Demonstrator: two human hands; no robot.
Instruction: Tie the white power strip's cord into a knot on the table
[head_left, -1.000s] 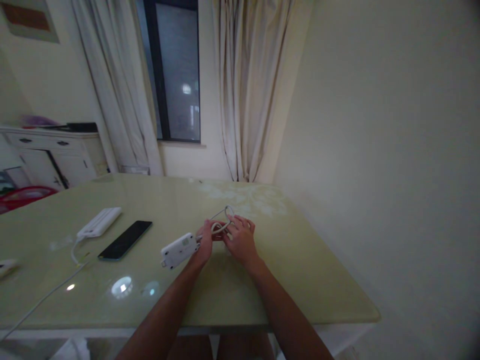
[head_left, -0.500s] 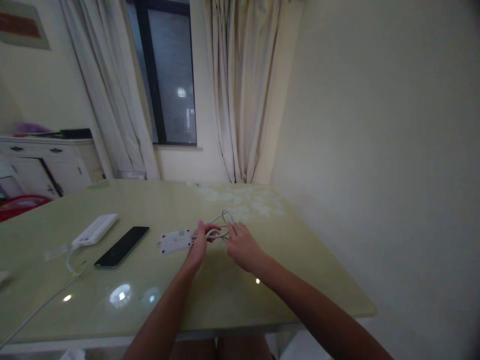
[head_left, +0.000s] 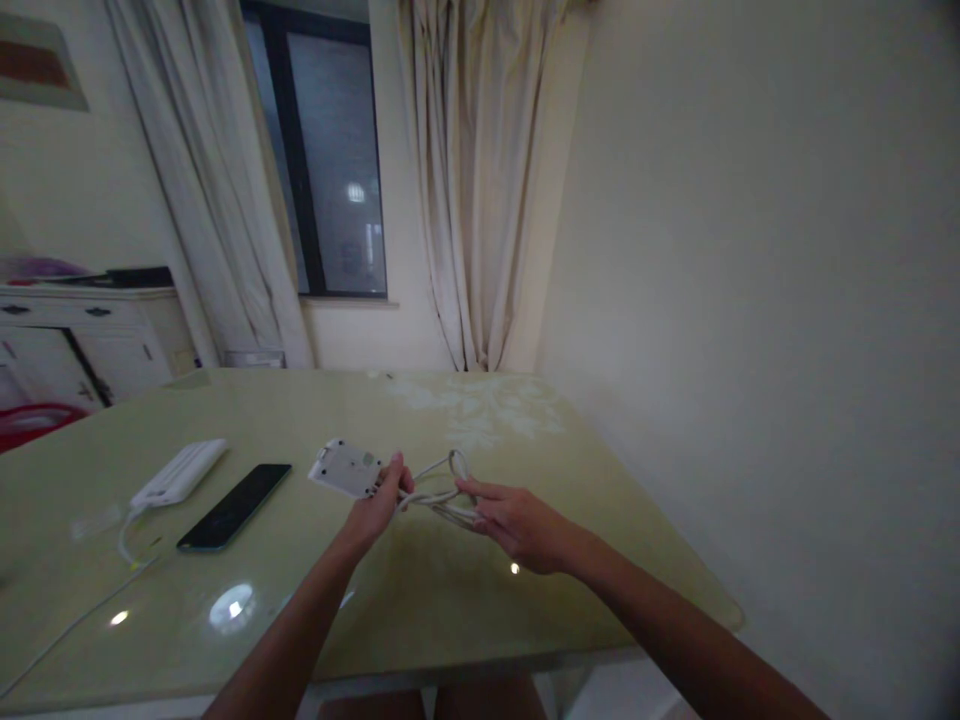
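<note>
My left hand [head_left: 386, 493] is closed around the cable end of a flat white box [head_left: 346, 468] with small dark dots near its corners. The box sticks out to the left of the hand, tilted above the table; its exact kind is not clear. A pale cable [head_left: 431, 498] runs from it in several bundled loops, one of them standing up in the middle. On the right, my right hand [head_left: 517, 520] pinches the other end of these loops between thumb and fingers. Part of the cable is hidden by the fingers of both hands.
On the glossy table [head_left: 480, 620], a black phone [head_left: 234, 508] lies left of my hands. Beyond it is a white block like a power bank [head_left: 180, 473], with a white cord [head_left: 79, 622] near it running to the front left. A wall borders the right side.
The white box has swung up at its left end and is tilted. My right hand has shifted a little right and down, and the cable loops are stretched wider between my hands.
</note>
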